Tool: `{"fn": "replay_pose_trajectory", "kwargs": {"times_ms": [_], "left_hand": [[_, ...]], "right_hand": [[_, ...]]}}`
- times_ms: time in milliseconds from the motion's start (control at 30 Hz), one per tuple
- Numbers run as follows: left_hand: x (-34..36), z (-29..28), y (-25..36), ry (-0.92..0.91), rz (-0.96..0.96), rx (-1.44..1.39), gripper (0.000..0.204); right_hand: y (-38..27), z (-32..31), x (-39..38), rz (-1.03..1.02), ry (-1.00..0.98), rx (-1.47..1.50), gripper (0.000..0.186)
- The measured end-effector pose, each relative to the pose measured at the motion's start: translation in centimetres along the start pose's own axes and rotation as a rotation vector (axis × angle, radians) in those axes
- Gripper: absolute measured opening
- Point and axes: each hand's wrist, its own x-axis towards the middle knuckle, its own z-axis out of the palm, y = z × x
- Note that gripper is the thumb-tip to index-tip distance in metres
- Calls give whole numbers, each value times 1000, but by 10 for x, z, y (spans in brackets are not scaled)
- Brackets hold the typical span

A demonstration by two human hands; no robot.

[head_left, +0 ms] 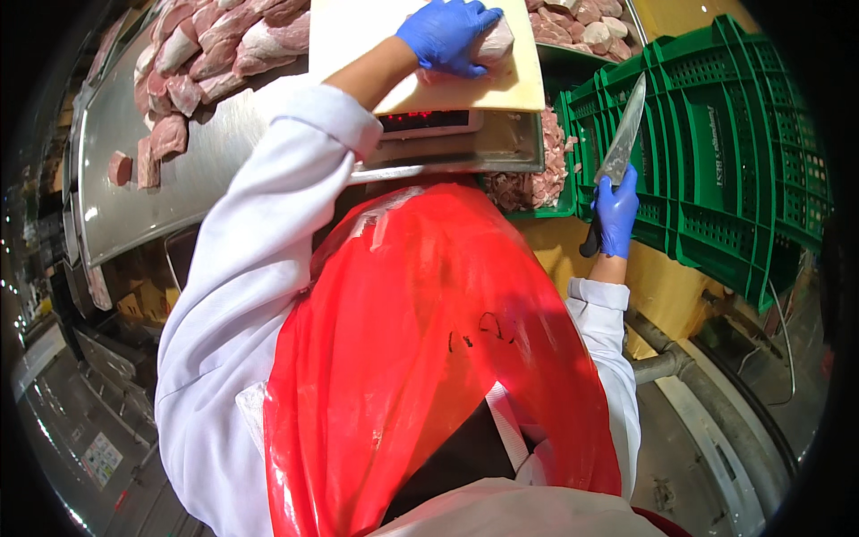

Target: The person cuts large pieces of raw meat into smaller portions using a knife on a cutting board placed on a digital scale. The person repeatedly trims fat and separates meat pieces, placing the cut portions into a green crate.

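Observation:
My left hand [450,38], in a blue glove, rests over a pale pink piece of meat [493,45] on the white cutting board [353,45]. Its fingers curl over the meat, and part of the piece is hidden beneath them. Off to the right, my right hand [616,210], also gloved in blue, grips a knife [624,134] by its black handle. The blade points up and away from me, in front of the green crates and apart from the board.
Many meat pieces [215,40] are heaped on the steel table [134,215] at left. Below the board shows a scale's red-lit display [425,121]. A green bin [565,204] holds meat trimmings [541,174]. Green crates [689,152] stand at right; more meat [586,22] lies at the back.

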Motion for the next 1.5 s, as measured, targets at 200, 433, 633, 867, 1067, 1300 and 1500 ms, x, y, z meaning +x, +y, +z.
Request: {"fn": "replay_pose_trajectory", "kwargs": {"times_ms": [200,433,633,867,1067,1300,1500], "left_hand": [[-75,47,-43,805,154,-54,85],[-116,100,-38,960,-424,-557,39],[-123,107,-18,1125,-466,-657,18],[-147,111,-29,1176,-540,-691,17],[-103,112,-1,1078,-541,-656,26],[-88,114,11,845,-694,-640,21],[-96,121,9,897,-594,-601,18]], "right_hand": [[-89,56,12,-337,95,61,49],[-196,120,31,-671,-85,-24,71],[-204,145,43,-1013,-178,-320,82],[-139,63,15,-959,-414,-721,95],[-96,0,3,-848,-567,-639,87],[-155,75,14,-819,-241,-74,77],[-191,120,19,-950,-338,-588,87]]}}
